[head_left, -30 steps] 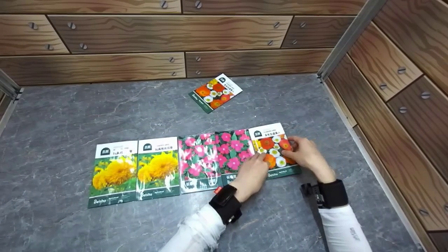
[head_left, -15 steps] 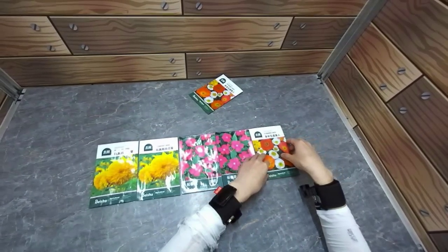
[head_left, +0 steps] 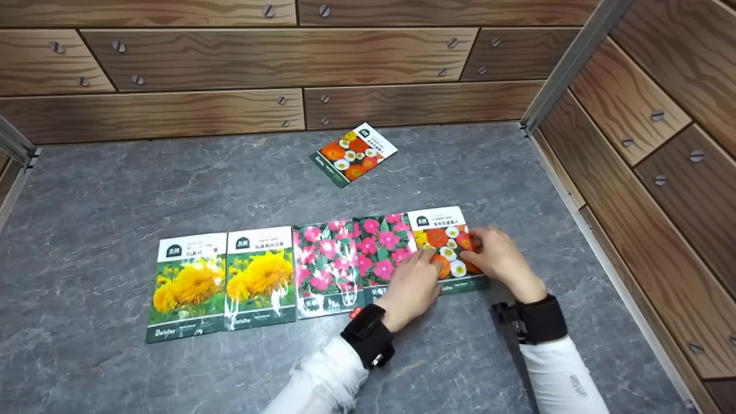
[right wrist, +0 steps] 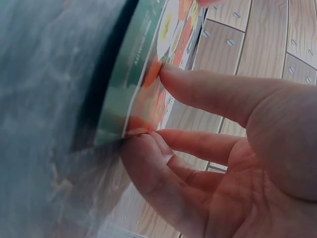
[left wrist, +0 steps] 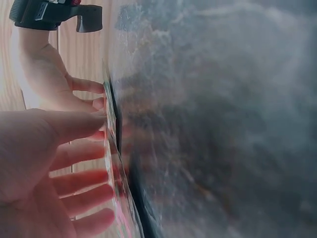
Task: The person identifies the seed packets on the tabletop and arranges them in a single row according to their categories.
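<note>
Flower seed packets lie side by side in a row on the grey marbled surface. At the right end is an orange-and-white flower packet (head_left: 438, 237), also seen edge-on in the right wrist view. My right hand (head_left: 501, 259) holds its right side, thumb on the printed face and fingers at the edge (right wrist: 141, 133). My left hand (head_left: 411, 284) rests with extended fingers where this packet meets a pink flower packet (head_left: 379, 244), partly covering both. Another pink packet (head_left: 325, 261) and two yellow flower packets, one inner (head_left: 260, 279) and one outer (head_left: 187, 284), continue the row leftward.
Farther back, a second orange-and-white flower packet (head_left: 353, 154) lies tilted by itself. A wood-patterned back wall (head_left: 276, 57) and right wall (head_left: 650, 190) border the grey surface (head_left: 115, 190). Both wrists wear black straps.
The orange-and-white packet in the row has shifted slightly left and toward me, the right hand moving with it. My left hand has stayed nearly in place.
</note>
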A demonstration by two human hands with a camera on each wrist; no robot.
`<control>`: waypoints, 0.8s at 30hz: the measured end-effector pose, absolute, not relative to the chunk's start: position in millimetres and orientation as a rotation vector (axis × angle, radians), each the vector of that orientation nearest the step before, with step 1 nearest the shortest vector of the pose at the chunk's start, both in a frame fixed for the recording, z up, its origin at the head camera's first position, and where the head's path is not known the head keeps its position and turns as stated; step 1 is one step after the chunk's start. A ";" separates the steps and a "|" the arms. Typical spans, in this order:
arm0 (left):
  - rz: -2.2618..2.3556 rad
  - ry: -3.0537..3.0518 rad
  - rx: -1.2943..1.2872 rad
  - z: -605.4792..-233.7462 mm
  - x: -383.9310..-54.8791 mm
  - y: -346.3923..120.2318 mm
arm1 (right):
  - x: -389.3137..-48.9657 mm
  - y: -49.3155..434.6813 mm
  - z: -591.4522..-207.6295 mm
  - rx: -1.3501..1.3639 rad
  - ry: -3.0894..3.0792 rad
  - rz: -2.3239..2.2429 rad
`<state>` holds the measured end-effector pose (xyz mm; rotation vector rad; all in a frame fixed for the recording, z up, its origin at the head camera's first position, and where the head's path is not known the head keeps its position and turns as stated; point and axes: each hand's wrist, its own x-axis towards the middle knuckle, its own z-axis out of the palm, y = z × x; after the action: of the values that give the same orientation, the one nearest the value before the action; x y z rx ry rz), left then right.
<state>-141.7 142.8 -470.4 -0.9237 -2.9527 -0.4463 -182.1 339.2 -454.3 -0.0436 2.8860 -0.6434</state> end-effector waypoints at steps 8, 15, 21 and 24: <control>-0.789 -2.876 -0.873 -464.1 -152.0 123.3 | -178.6 337.6 -450.2 -0.010 2.963 -0.642; -0.983 -2.824 -0.757 -461.3 -159.2 96.4 | -177.5 327.1 -451.9 -0.049 2.997 -0.635; -1.098 -2.785 -0.648 -459.8 -162.5 71.9 | -177.2 311.0 -453.2 -0.173 3.026 -0.676; -1.145 -2.774 -0.565 -459.2 -163.6 59.1 | -177.6 301.2 -453.1 -0.246 3.020 -0.691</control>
<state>-163.6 59.1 -459.2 -0.5655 -2.7738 -1.1446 -177.6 301.2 -453.1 -0.2462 3.0199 -0.6908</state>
